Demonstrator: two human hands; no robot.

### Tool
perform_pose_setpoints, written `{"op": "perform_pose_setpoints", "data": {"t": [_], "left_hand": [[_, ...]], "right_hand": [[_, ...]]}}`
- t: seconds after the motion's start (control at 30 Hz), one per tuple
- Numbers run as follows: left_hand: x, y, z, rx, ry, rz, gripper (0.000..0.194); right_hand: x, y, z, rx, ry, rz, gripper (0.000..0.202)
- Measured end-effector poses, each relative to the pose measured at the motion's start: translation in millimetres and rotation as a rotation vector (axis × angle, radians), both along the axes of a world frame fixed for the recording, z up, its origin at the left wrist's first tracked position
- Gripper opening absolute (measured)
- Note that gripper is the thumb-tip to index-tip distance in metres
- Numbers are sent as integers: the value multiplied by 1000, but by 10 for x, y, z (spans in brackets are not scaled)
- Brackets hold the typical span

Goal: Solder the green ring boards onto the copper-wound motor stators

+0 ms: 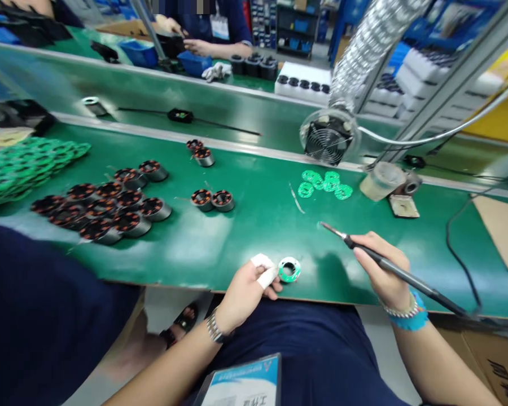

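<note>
Near the table's front edge, my left hand [254, 279], with white covers on thumb and finger, pinches a ring-shaped green circuit board [295, 272]. Whether anything sits beneath the board, I cannot tell. My right hand [383, 268] is wrapped around the dark handle of a soldering iron [375, 256]. The iron's tip points left and lies past the board, apart from it. A thin strand of what looks like solder wire [296, 197] rests on the table, beside several loose ring boards [331, 181]. Two round motor stators [211, 200] with copper windings stand left of these.
More stators [105, 206] cluster at the left, beside stacked green board panels [29, 163]. A fan [328, 138] on a foil duct hangs at the back. A cloudy cup [382, 180] and a small sponge tray [404, 206] stand right. Across the divider a co-worker's hands [198, 47] handle parts.
</note>
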State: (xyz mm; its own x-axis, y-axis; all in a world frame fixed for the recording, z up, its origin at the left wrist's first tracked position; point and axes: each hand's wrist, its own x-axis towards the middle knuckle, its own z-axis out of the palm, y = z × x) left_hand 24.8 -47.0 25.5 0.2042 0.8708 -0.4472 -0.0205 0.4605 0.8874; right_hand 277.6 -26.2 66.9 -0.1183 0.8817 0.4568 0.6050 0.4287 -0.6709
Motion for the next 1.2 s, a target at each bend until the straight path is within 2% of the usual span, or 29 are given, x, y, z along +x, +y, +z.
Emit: {"op": "perform_pose_setpoints", "data": {"t": [0.07,0.13,0.2,0.27,0.33,0.4,0.5,0.6,0.73,0.8,0.87,0.97,1.07,1.13,1.2], "left_hand": [[-9,7,14,51,84,-25,24],[-13,18,31,199,244,-27,27],[-3,32,51,394,411,-87,44],[24,70,71,545,512,-237,56],[62,176,96,610,545,-376,55],[103,405,139,626,552,-399,53],[158,1053,240,624,624,-291,55],[201,1995,331,635,853,-158,63],[216,3247,353,580,1045,-22,72],[209,3704,321,537,1100,2,72],[206,4013,262,506,1122,6,71],[219,4233,148,476,1129,-25,67],[234,4253,102,455,1135,-84,65],[232,4195,181,456,1148,-109,74],[211,4072,369,494,1185,-140,81]], "right_hand": [[272,238,-65,100,-21,-225,18],[582,510,-112,224,-66,-404,22],[854,754,-151,302,-162,-534,27],[1016,930,-205,270,-225,-553,30],[1039,1028,-283,184,-248,-481,30],[951,1076,-381,130,-256,-378,28],[743,1170,-544,94,-280,-231,22],[595,1373,-679,55,-310,-140,35],[530,1639,-775,5,-327,-129,44],[505,1657,-792,-18,-333,-134,42],[454,1572,-794,-43,-345,-113,38],[316,1323,-780,-83,-369,-5,35],[158,1100,-742,-89,-376,122,32],[88,1026,-705,-67,-377,163,34],[58,1000,-668,-50,-395,143,36]]}}
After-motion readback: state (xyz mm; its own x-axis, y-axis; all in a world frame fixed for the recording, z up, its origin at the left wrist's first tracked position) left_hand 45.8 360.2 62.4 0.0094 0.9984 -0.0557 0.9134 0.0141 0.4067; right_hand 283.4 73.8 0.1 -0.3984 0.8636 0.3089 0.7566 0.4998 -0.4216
